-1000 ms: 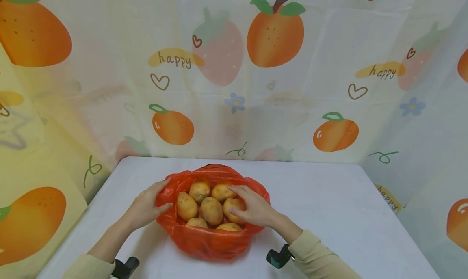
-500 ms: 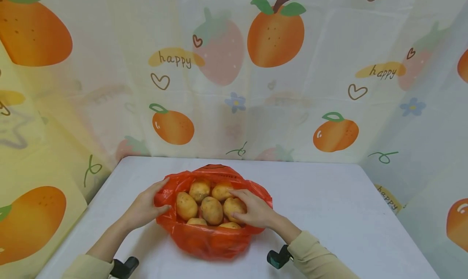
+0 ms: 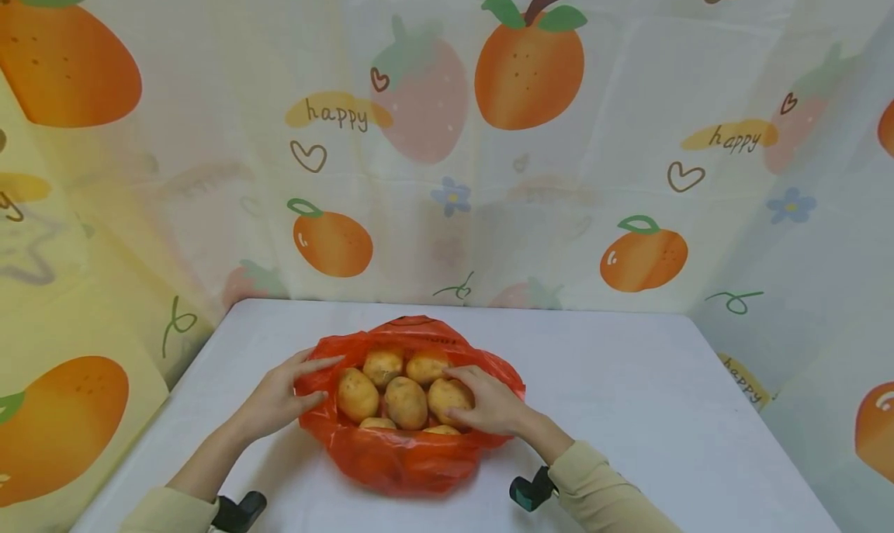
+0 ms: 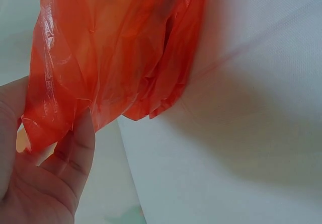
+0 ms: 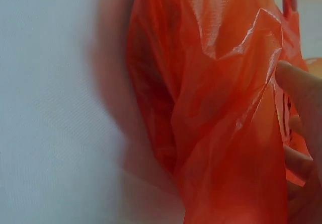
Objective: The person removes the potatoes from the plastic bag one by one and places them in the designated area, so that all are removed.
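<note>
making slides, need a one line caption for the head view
Left hand at one side of an open red bag of potatoes on a white table, right hand at the other.

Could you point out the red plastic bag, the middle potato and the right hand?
Red plastic bag [image 3: 405, 463], head view, front side.
Middle potato [image 3: 406, 403], head view, its centre.
Right hand [image 3: 492, 401], head view, back of hand.

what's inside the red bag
Seven potatoes show in the red bag: five largely visible, two mostly hidden behind its near rim. The right hand partly covers at least one. Anything beneath them can't be seen.
</note>
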`<act>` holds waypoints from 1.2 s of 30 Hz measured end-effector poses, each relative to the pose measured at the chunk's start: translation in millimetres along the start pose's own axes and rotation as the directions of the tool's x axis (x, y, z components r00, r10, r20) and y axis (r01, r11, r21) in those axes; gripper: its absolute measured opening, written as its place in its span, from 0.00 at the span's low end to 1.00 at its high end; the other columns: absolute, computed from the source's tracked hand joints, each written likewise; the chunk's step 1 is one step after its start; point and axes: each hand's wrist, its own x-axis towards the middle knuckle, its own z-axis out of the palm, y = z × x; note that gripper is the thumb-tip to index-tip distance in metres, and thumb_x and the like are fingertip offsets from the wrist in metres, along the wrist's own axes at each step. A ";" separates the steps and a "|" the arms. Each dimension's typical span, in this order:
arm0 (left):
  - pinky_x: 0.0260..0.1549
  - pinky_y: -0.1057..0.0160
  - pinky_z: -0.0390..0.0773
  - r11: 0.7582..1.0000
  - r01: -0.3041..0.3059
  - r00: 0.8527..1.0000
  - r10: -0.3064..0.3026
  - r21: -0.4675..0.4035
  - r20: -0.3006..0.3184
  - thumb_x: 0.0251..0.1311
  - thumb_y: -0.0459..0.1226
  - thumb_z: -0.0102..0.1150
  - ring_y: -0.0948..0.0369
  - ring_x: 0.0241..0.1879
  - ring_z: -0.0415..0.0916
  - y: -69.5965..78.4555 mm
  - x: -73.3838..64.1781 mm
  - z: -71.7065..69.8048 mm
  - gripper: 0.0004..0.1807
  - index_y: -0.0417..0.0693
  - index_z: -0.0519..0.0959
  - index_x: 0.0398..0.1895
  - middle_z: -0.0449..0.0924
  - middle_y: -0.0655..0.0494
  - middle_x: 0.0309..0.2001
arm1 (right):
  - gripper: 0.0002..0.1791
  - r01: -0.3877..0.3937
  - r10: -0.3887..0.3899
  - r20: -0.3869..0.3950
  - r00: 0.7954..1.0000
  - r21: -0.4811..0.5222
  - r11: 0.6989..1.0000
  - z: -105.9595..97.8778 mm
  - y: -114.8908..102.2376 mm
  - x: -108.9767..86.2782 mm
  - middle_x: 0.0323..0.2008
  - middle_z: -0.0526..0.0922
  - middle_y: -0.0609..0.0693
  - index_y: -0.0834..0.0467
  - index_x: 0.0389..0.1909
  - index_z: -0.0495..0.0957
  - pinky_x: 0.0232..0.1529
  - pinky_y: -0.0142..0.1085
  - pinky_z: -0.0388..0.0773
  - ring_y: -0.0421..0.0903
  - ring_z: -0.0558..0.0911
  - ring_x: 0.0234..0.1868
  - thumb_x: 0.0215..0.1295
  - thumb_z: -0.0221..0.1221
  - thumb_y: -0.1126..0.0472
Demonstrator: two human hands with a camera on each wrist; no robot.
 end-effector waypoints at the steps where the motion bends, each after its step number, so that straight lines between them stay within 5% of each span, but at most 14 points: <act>1: 0.52 0.38 0.68 1.000 0.004 1.000 -0.004 0.000 0.000 0.48 0.27 0.64 0.36 0.59 0.62 -0.3 0.0 0.3 0.27 0.47 0.75 0.56 0.62 0.32 0.62 | 0.34 -0.002 0.002 0.002 1.000 0.004 1.000 0.7 1.2 0.1 0.61 0.68 0.49 0.54 0.64 0.64 0.61 0.45 0.67 0.46 0.67 0.61 0.58 0.60 0.47; 13: 0.48 0.46 0.75 0.995 0.102 0.994 -0.102 0.015 0.039 0.51 0.29 0.62 0.41 0.57 0.66 1.4 -0.3 -0.3 0.30 0.40 0.69 0.61 0.65 0.39 0.61 | 0.37 0.008 -0.008 0.013 1.000 0.052 0.999 7.1 15.5 0.4 0.63 0.67 0.50 0.55 0.65 0.63 0.62 0.47 0.65 0.48 0.66 0.63 0.56 0.61 0.46; 21: 0.49 0.45 0.74 0.996 0.079 0.996 -0.080 0.035 0.033 0.49 0.31 0.65 0.40 0.58 0.64 0.0 1.7 0.7 0.37 0.39 0.63 0.65 0.62 0.38 0.63 | 0.37 0.031 -0.033 0.029 0.999 0.058 0.998 8.8 17.5 1.5 0.63 0.67 0.51 0.56 0.65 0.62 0.62 0.48 0.65 0.49 0.66 0.62 0.57 0.60 0.46; 36: 0.53 0.41 0.69 0.988 0.151 0.978 -0.147 -0.016 0.147 0.45 0.39 0.69 0.39 0.64 0.54 1.5 -0.2 -4.0 0.47 0.44 0.55 0.70 0.52 0.40 0.69 | 0.36 0.056 -0.061 0.068 0.996 0.060 0.997 8.8 24.1 1.9 0.61 0.68 0.50 0.53 0.66 0.61 0.61 0.47 0.66 0.47 0.68 0.61 0.57 0.60 0.47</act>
